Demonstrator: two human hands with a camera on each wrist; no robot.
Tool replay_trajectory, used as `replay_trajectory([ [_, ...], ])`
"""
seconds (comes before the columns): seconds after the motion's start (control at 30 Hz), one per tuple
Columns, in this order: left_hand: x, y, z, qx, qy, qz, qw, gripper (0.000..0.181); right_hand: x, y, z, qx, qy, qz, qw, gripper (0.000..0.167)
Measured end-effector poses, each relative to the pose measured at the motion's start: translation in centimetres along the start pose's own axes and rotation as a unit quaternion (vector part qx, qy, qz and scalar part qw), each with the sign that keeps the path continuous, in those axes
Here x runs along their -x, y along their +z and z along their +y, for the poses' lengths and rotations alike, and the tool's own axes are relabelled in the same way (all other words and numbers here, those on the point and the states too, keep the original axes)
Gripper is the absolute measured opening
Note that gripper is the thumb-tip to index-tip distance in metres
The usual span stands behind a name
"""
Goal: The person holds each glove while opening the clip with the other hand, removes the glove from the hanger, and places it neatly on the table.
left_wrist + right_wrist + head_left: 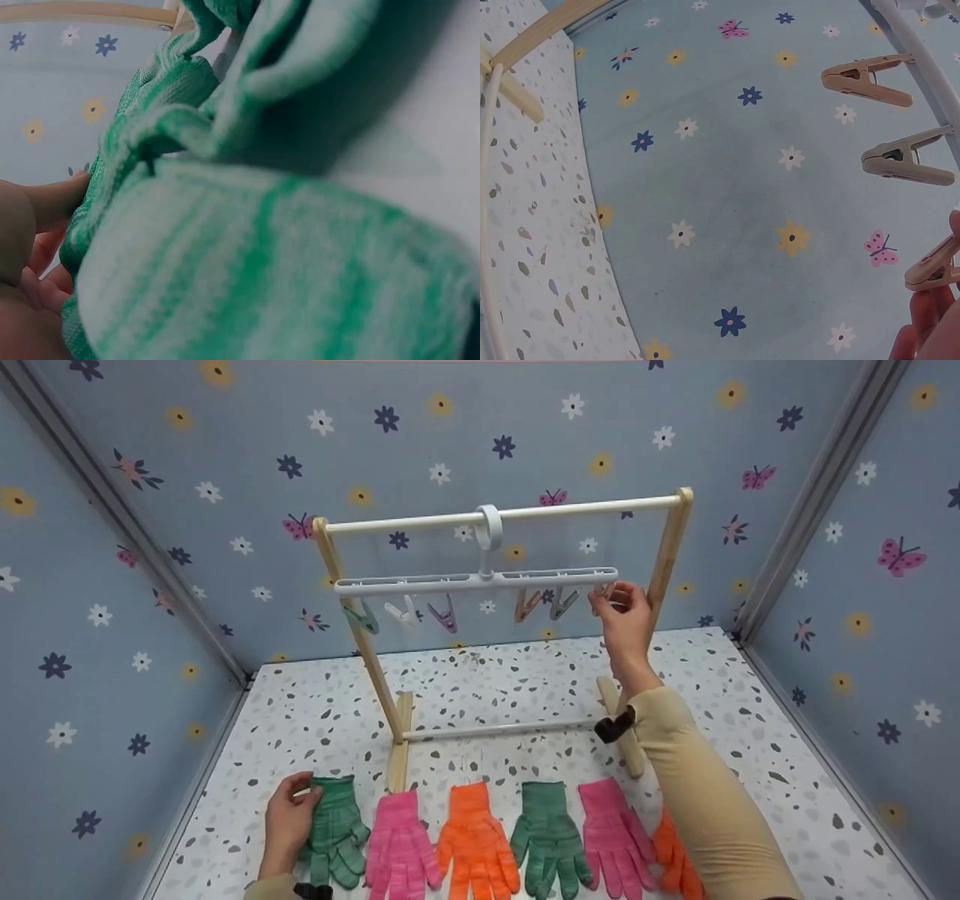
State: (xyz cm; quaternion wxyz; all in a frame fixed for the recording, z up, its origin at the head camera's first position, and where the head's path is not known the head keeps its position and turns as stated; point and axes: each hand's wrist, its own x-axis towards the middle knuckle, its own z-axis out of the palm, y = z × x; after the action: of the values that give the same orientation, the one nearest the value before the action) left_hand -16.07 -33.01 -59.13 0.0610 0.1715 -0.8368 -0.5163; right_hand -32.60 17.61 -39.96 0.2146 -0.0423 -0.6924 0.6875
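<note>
My right hand (628, 619) is raised to the right end of a grey clip hanger (420, 584). It pinches a beige clothespin (932, 268) between thumb and fingers. More clothespins hang along the bar, among them a green one (362, 617), a white one (402, 613), a purple one (444, 616), a tan one (526, 605) and a grey one (563, 604). Low on the left, my left hand (289, 819) holds the cuff edge of a green glove (334, 814) between thumb and fingers. Striped green knit fills most of the left wrist view, partly hiding the fingers.
The hanger hooks over the white top rod (585, 508) of a wooden-legged rack. Along the front of the speckled table (495, 690) lie a pink glove (400, 840), an orange glove (474, 840), another green glove (550, 832) and more gloves. Flowered walls (420, 450) surround the table.
</note>
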Motion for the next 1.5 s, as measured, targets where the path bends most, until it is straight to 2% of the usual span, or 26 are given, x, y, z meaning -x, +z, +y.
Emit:
replay_trajectory([
  [0.17, 0.0, 0.0, -0.2, -0.007, 0.002, -0.024, 0.9997, 0.046, -0.1, -0.1, 0.1, 0.000, 0.001, 0.005, 1.0000, 0.041],
  [0.47, -0.3, -0.4, -0.1, -0.012, -0.055, -0.060, 0.9966, 0.056, -0.2, 0.0, -0.1, -0.014, -0.006, 0.005, 0.9999, 0.039],
  [0.6, -0.4, -0.5, 0.1, 0.002, -0.064, -0.064, 0.9959, 0.057, -0.1, 0.1, -0.2, -0.019, -0.014, 0.004, 0.9997, 0.040],
  [0.83, -0.4, -0.3, 0.4, -0.003, -0.088, -0.057, 0.9945, 0.056, 0.1, -0.1, -0.1, 0.003, -0.017, 0.000, 0.9999, 0.044],
  [1.1, -0.3, -0.3, 0.5, 0.002, -0.083, -0.034, 0.9960, 0.053, 0.4, -0.4, 0.2, -0.008, -0.013, -0.008, 0.9999, 0.043],
  [1.5, 0.4, -0.2, 1.5, 0.013, -0.028, 0.007, 0.9995, 0.042, 1.3, -0.9, 0.3, -0.008, -0.011, -0.019, 0.9997, 0.043],
])
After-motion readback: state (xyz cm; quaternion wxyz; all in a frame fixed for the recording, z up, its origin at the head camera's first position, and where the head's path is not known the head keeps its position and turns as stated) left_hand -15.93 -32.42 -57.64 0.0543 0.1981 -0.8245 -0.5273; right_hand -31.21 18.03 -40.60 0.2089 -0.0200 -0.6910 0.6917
